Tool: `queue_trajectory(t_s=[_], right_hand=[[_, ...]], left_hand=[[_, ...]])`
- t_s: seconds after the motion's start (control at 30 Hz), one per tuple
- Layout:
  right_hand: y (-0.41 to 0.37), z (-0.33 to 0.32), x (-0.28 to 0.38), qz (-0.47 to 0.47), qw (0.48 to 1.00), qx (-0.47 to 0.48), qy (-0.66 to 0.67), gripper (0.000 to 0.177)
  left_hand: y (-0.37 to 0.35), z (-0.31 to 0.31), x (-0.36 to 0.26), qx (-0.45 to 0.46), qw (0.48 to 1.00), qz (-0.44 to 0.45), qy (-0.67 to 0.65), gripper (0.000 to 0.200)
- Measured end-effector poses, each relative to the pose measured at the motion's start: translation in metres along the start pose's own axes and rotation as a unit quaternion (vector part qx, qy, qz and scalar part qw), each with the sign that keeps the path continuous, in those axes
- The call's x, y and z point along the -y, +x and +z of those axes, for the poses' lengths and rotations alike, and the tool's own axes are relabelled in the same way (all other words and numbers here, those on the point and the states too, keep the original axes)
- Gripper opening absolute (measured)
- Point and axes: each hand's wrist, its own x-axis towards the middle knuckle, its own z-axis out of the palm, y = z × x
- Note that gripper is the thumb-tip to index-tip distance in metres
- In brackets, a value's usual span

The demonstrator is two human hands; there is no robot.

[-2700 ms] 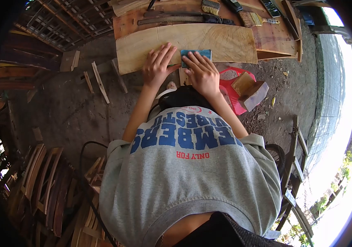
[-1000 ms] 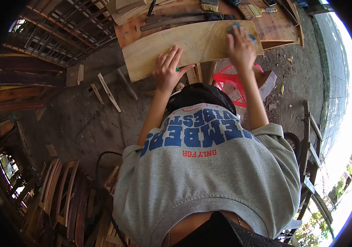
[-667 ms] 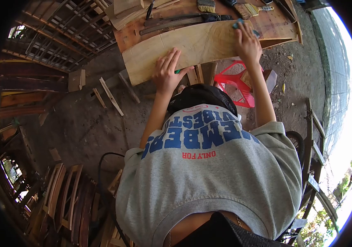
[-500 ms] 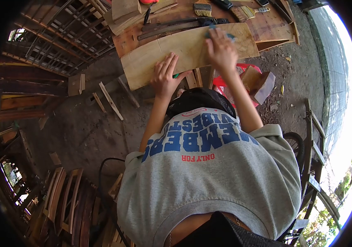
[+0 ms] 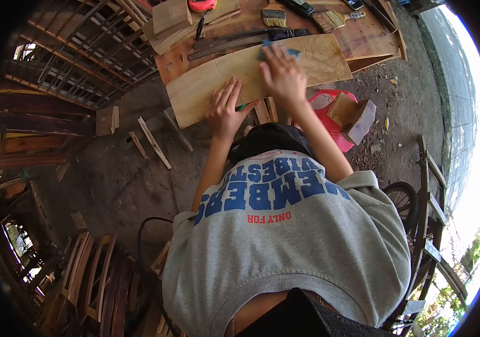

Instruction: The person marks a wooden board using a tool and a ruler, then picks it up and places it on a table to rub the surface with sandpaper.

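A pale curved wooden board [image 5: 318, 59] lies across the workbench in front of me. My left hand [image 5: 226, 108] lies flat on its near edge with fingers spread, pinning it down. My right hand [image 5: 281, 76] presses a blue-green sanding pad [image 5: 263, 53] against the middle of the board; only the pad's edges show past my fingers.
Behind the board on the reddish bench top [image 5: 372, 39] lie a long dark blade [image 5: 234, 40], paint brushes [image 5: 273, 16] and wood offcuts [image 5: 170, 14]. A red plastic stool [image 5: 330, 121] and wood blocks [image 5: 358, 118] sit below right. Loose sticks [image 5: 153, 143] litter the dirt floor; chair frames [image 5: 91, 275] are stacked lower left.
My right hand has slid the sanding pad from the board's right end back toward its middle. My left hand stays planted on the near edge.
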Motion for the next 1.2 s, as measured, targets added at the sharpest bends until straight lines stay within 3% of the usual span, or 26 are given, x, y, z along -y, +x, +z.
queue_trajectory(t_s=[0.07,0.13,0.17,0.27,0.33,0.43,0.5,0.6,0.63,0.67,0.7,0.77,0.83,0.97,1.03,1.07,1.1,1.13,1.2], right_hand=[[-0.021,-0.002,0.043,-0.066,0.995,0.049,0.053,0.041],[-0.014,-0.008,0.030,-0.065,0.995,0.054,0.050,0.040],[-0.011,-0.013,0.016,-0.066,0.995,0.060,0.043,0.040],[0.017,-0.021,-0.077,0.049,0.998,-0.013,-0.043,0.040],[0.020,-0.017,-0.109,0.043,0.989,-0.062,-0.131,0.042],[0.006,-0.012,-0.035,0.045,0.995,-0.013,-0.091,0.044],[-0.015,-0.001,0.020,-0.037,0.999,0.004,-0.004,0.042],[-0.016,-0.006,0.023,-0.093,0.993,0.039,0.053,0.041],[-0.007,-0.009,0.004,-0.070,0.997,0.024,0.020,0.039],[0.010,-0.039,0.000,0.112,0.983,0.143,0.002,0.038],[0.017,-0.024,-0.049,0.051,0.999,0.019,0.002,0.038],[0.030,-0.020,-0.097,0.045,0.986,-0.079,-0.137,0.041],[0.018,-0.011,-0.060,0.061,0.993,-0.042,-0.091,0.042],[-0.022,-0.001,0.036,-0.070,0.994,0.068,0.042,0.044],[-0.015,-0.006,0.018,-0.068,0.993,0.077,0.050,0.044],[-0.006,-0.007,-0.007,-0.056,0.997,0.045,-0.009,0.044],[0.003,-0.020,-0.026,0.062,0.992,0.089,-0.064,0.043],[0.010,-0.015,-0.068,0.058,0.996,0.018,-0.070,0.044],[0.023,-0.023,-0.125,0.068,0.994,-0.036,-0.071,0.046]], left_hand=[[-0.002,-0.001,0.003,0.008,1.000,-0.004,0.001,0.062],[-0.001,-0.002,0.003,0.008,1.000,0.003,-0.003,0.062],[0.000,-0.003,0.003,0.008,1.000,0.003,-0.003,0.062],[0.004,-0.005,0.000,-0.004,1.000,0.008,-0.007,0.061],[0.003,-0.004,-0.002,-0.006,1.000,0.003,-0.013,0.061],[0.004,-0.005,-0.003,-0.004,1.000,-0.001,-0.011,0.060],[0.001,-0.001,0.001,-0.004,1.000,-0.003,-0.020,0.059],[0.002,-0.004,0.001,-0.002,1.000,-0.003,-0.028,0.057],[0.003,-0.005,-0.001,-0.005,1.000,-0.006,-0.030,0.056],[0.004,-0.006,-0.002,-0.006,0.999,-0.007,-0.032,0.056],[0.006,-0.007,-0.003,-0.008,0.999,-0.009,-0.036,0.056],[0.007,-0.006,-0.005,-0.015,0.999,-0.014,-0.042,0.056],[0.004,-0.004,-0.004,-0.025,0.999,-0.012,-0.040,0.056],[0.001,-0.004,0.000,-0.006,1.000,0.000,-0.023,0.057],[0.004,-0.006,0.000,-0.002,1.000,-0.003,-0.013,0.058],[0.005,-0.006,-0.001,-0.002,1.000,-0.002,-0.016,0.058],[0.006,-0.007,-0.002,-0.005,1.000,-0.002,-0.020,0.058],[0.005,-0.007,-0.003,-0.008,1.000,-0.003,-0.024,0.058],[0.004,-0.006,-0.004,-0.009,1.000,-0.007,-0.024,0.058]])
